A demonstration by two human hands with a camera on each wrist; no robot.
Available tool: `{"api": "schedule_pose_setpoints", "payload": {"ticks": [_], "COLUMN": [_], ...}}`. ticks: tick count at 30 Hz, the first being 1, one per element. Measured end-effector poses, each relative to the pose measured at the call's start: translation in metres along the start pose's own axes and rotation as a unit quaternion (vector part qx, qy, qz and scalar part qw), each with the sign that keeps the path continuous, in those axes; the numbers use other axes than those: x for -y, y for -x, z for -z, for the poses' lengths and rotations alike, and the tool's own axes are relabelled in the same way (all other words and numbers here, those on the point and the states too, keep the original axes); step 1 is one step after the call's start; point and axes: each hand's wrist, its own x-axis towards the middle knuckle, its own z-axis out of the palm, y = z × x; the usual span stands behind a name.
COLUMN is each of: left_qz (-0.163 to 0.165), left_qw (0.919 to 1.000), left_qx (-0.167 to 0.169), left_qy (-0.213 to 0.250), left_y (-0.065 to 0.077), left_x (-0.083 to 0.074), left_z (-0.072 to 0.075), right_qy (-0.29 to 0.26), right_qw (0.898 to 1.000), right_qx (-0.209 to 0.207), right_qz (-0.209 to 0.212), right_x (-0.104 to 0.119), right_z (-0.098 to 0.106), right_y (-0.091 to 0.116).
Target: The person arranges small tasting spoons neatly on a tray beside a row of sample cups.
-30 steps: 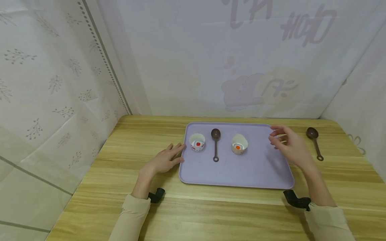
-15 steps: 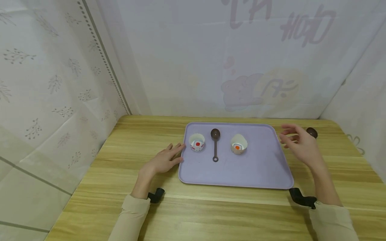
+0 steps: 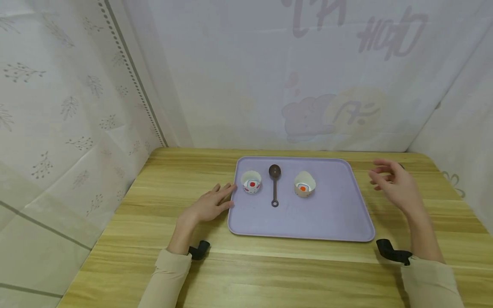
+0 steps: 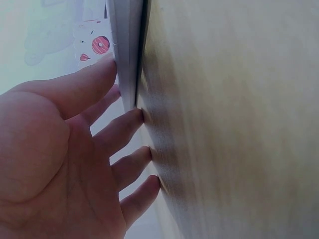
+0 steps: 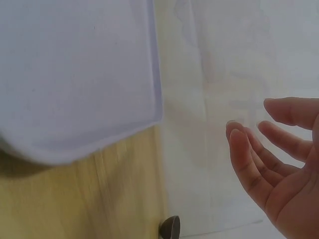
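My left hand (image 3: 209, 204) rests at the left edge of a lilac tray (image 3: 331, 220). In the left wrist view its thumb and index finger touch the tray rim (image 4: 128, 55), and other fingertips are on the table. My right hand (image 3: 397, 187) hovers right of the tray with loosely bent fingers and holds nothing. Beneath it, a second brown measuring spoon (image 5: 170, 228) is almost wholly hidden in the head view. On the tray lie a brown measuring spoon (image 3: 275, 172), a paper baking cup with red marks (image 3: 251, 184) to its left and another paper cup (image 3: 304, 185) to its right.
The tray lies on a wood-grain table (image 3: 292, 273). A pale printed cloth (image 3: 231, 85) hangs behind the table, with more cloth at both sides. Each wrist wears a black camera mount (image 3: 393, 252).
My right hand has moved rightward, from above the tray's right edge to over the table, and now covers most of the right-hand spoon. My left hand stays put.
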Motion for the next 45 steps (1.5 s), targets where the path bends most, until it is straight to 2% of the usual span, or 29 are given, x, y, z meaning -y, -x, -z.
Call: {"api": "schedule_pose_setpoints", "payload": {"ticks": [24,28,36,45], "left_qz": [-0.008,-0.008,-0.007,-0.002], "left_qw": [1.0000,1.0000,0.9999,1.0000], "left_qx": [-0.002,-0.002,-0.001,0.003], "left_qy": [-0.004,-0.004,-0.008,-0.006], "left_y": [0.000,0.000,0.000,0.001], "left_x": [0.001,0.000,0.002,0.002], "left_z": [-0.001,0.000,-0.001,-0.001], "right_qy": [0.001,0.023,0.103,0.123], "right_qw": [0.998,0.997,0.990,0.987], "right_qx": [-0.034,-0.032,-0.010,0.007], "right_qz": [-0.049,-0.067,-0.093,-0.104], "right_x": [-0.034,-0.036,-0.045,-0.057], "right_z": [0.030,0.034,0.043,0.052], "right_y": [0.007,0.008,0.008,0.012]}}
